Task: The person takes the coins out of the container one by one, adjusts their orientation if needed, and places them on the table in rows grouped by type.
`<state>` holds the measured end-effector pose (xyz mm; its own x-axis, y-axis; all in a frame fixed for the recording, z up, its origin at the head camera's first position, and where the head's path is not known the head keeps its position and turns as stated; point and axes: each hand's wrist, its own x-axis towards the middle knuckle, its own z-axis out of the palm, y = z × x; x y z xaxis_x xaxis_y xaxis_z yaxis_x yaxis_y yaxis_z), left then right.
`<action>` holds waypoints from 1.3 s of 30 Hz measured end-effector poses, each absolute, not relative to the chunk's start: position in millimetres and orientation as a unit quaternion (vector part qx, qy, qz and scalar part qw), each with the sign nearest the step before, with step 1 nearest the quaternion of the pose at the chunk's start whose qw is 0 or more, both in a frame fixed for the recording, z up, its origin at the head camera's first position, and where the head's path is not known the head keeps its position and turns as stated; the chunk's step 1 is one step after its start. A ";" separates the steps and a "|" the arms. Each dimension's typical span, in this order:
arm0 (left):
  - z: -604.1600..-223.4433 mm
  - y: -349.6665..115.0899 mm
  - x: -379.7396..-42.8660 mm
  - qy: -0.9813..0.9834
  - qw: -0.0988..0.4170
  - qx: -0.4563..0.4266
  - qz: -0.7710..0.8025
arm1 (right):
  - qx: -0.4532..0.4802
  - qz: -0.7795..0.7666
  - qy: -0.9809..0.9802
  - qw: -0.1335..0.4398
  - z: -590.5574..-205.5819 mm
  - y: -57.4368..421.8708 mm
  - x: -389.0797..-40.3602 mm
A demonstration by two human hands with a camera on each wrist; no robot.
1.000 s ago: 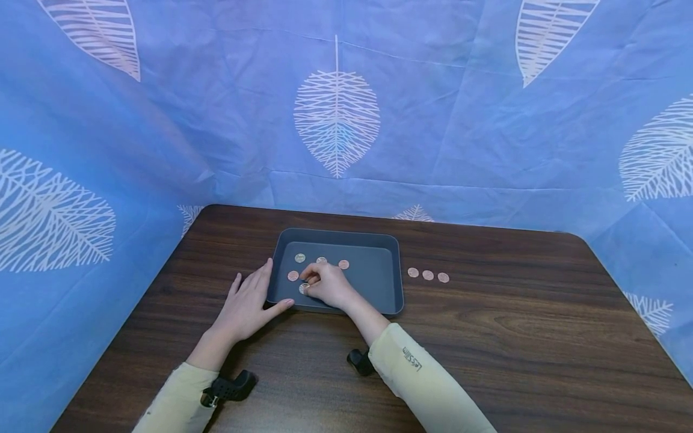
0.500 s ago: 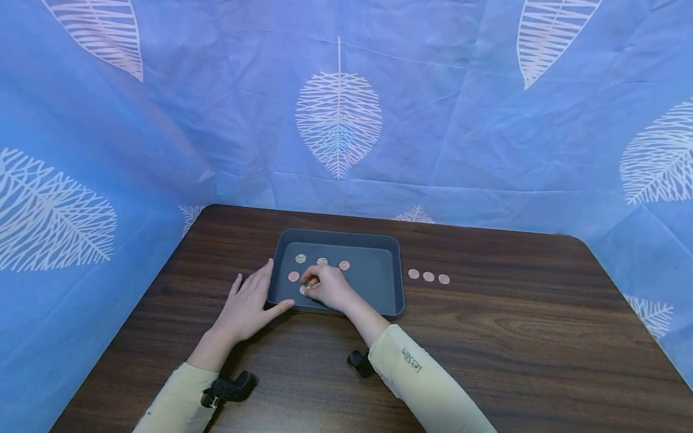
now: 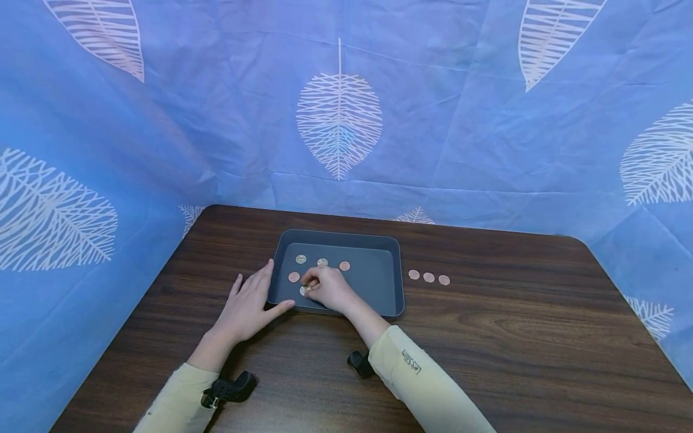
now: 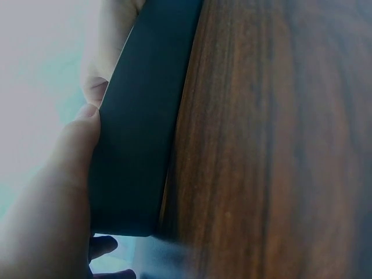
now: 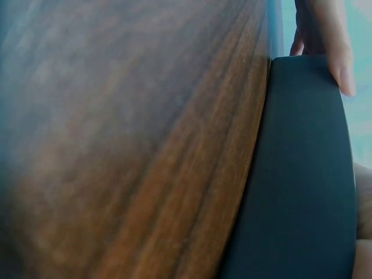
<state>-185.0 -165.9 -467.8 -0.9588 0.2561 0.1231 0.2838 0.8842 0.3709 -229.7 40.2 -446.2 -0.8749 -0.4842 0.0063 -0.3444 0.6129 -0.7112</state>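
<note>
A dark grey rectangular tray (image 3: pixel 373 282) sits on the table with several coins in it. My left hand (image 3: pixel 243 310) spreads along the tray's left near corner, thumb on the near rim; the left wrist view shows that thumb (image 4: pixel 75 139) against the tray's outer wall. Inside the tray, my right hand (image 3: pixel 331 287) pinches a silvery coin (image 3: pixel 304 290) close over the tray floor, near the front left. Behind it lie a copper coin (image 3: pixel 294 276), a pale coin (image 3: pixel 301 259), another pale coin (image 3: pixel 322 262) and a second copper coin (image 3: pixel 344 266).
Right of the tray, three copper coins lie in a row on the dark wooden table, the middle coin (image 3: pixel 429 277) between the others. A blue cloth (image 3: pixel 433 120) with white leaf prints hangs behind the table and along its sides.
The silvery coin shifts very slightly at my right fingertips. My left hand stays still on the tray, and the other coins keep their places.
</note>
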 end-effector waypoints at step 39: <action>-467.5 -165.9 -184.9 -0.970 0.029 -0.135 -0.197 | -0.259 -0.421 0.867 0.070 -435.7 47.9 -225.7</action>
<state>-184.9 -165.9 -467.5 -0.9617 0.2511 0.1098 0.2741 0.8854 0.3754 -225.7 47.9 -435.7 -0.8561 -0.5078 0.0962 -0.3897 0.5119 -0.7656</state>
